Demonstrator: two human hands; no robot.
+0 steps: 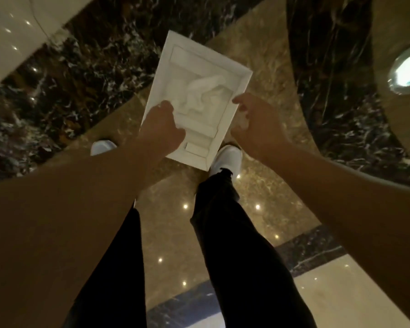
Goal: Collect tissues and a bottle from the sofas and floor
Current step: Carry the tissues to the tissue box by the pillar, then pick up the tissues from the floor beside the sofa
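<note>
Clearly the collecting is partway through, judged from what lies in the white tray (240, 78). Starting at about nine o'clock, a pale curved surface (12, 36) fills the upper left corner; whether it is a sofa cannot be told. Moving inward, the left hand (162, 125) grips the tray's near left edge, thumb over the rim and the other fingers hidden beneath, so it is clamped on the tray and carrying it above the marble floor (171, 235). At the centre, around twelve o'clock from the person's white shoes (226, 159), crumpled tissues (202, 91) rest inside the tray's recess, so at least some tissue seems gathered. Next, at roughly two o'clock from the shoes, the right hand (252, 119) sits just beside the tray's right rim, fingers curled together around a small white wad (243, 120), probably another tissue, not yet dropped in. Farther right, a bright round reflection (408, 71) shows on the glossy floor.

No bottle is visible anywhere, so that part looks undone, and no loose tissues can be seen on the floor here. What remains is likely depositing the wad and finding the bottle.
</note>
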